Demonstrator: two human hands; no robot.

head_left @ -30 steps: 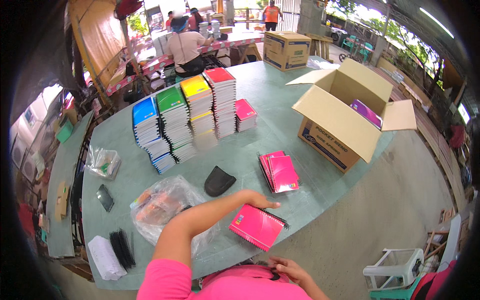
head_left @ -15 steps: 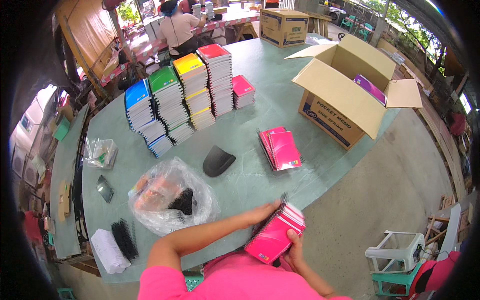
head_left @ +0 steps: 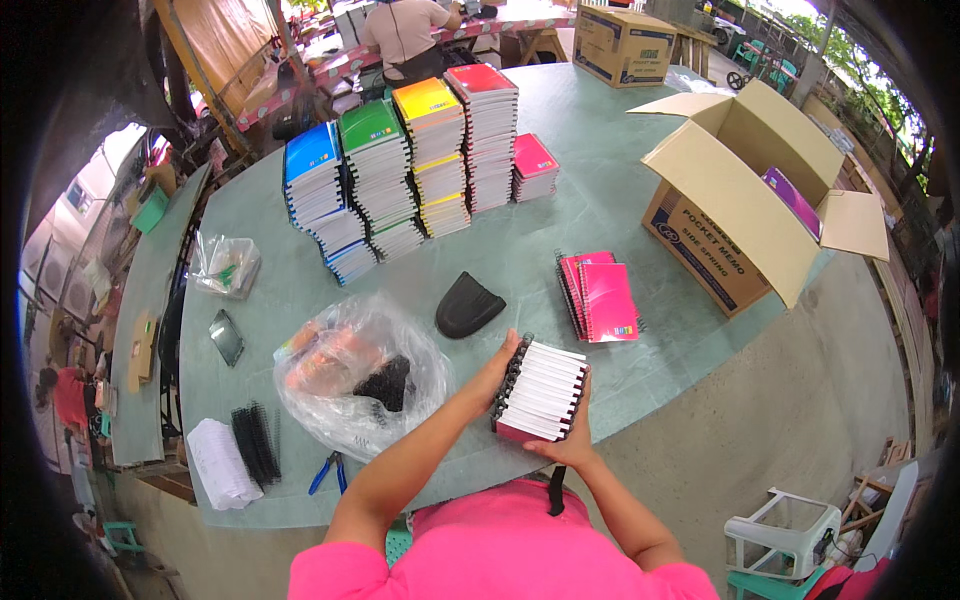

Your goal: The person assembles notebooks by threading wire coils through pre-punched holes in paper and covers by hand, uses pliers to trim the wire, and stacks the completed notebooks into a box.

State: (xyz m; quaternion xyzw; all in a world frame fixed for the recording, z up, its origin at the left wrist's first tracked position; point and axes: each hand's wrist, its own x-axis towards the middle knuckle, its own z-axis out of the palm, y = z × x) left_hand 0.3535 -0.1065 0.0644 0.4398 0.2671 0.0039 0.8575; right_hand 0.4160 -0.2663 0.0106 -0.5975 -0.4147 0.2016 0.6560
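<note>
A thick bundle of spiral notebooks [head_left: 542, 392] is squeezed between my two hands at the table's near edge, white page edges facing up and a dark pink cover showing below. My left hand [head_left: 505, 370] presses on the black coil side, its fingers partly hidden. My right hand [head_left: 572, 442] grips the opposite side and lower corner. Beyond them lies a small pile of pink spiral notebooks [head_left: 608, 302], with a black curved pad [head_left: 469, 305] to its left.
Tall notebook stacks, blue [head_left: 315, 165], green [head_left: 375, 165], yellow [head_left: 432, 140], red [head_left: 488, 120] and a short pink one [head_left: 535, 167], stand at the back. An open carton [head_left: 700, 250] sits right. A plastic bag [head_left: 350, 380], black coils [head_left: 255, 443] and blue pliers [head_left: 327, 474] lie left.
The bundle has been turned from showing its pink cover to showing its page edges upward. Both hands now clasp its sides. The view has shifted, bringing the pliers into sight.
</note>
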